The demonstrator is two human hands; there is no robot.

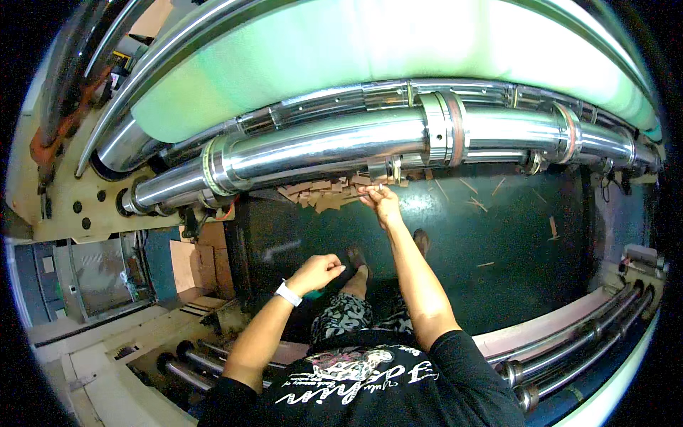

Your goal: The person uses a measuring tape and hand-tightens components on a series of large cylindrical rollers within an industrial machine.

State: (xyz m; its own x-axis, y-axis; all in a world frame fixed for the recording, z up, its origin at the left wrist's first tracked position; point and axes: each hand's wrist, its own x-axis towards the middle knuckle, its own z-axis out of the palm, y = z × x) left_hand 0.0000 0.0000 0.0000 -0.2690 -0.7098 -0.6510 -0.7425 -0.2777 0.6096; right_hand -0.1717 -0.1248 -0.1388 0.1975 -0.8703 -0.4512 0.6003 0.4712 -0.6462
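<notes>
My right hand [381, 199] reaches up and forward to a small metal clamp [384, 169] under the long shiny steel roller [320, 146], fingers pinched at it. Brown cardboard scraps [324, 196] lie just left of that hand. My left hand [318, 270] hangs lower, curled into a loose fist with a white wristband [288, 292] on the wrist; whether it holds something small I cannot tell.
A large pale green drum [356, 50] sits above the roller. Steel collars [445, 128] ring the shaft. Dark green floor [512, 242] below carries scattered cardboard slivers. More rollers [583, 341] run at lower right, a cream machine frame [64, 199] at left.
</notes>
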